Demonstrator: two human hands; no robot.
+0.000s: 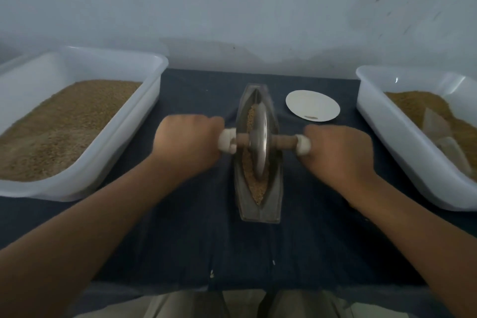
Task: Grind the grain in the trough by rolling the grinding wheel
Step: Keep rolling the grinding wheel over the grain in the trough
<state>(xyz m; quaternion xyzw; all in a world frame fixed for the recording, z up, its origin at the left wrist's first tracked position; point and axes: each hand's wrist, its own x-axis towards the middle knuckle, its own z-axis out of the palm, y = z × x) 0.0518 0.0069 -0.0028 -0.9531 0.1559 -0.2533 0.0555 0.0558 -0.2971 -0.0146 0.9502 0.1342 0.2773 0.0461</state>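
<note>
On a table draped in dark blue cloth [258, 253], a person is working a metal grinding wheel [259, 137] that is standing upright in the narrow, boat-shaped trough [258, 214], roughly at its middle. Tan grain [254, 186] is lying along the groove ahead of and behind the disc. The left hand [189, 142] and right hand [338, 152] are each closing in a fist around one end of the wooden handle [284, 141] running through the wheel's hub, fingers curled together by the white-wrapped ends. Gripping both sides evenly is likely stopping the thin disc from tipping. The trough is lying lengthwise away from the person, probably letting the arms push and pull straight. A white tub [77, 190] of grain is sitting to the left and a second tub [402, 152] to the right, perhaps supply and output, though which is which is not showing. A small white plate [312, 104] is lying near the trough's far end, on its right. The fingertips are hiding beneath the knuckles, the frame edges are cutting off both tubs, and pale shapes half-buried in the right tub are defying identification. Blur is softening the wheel's rim, making the fineness of the grind impossible to judge.
</note>
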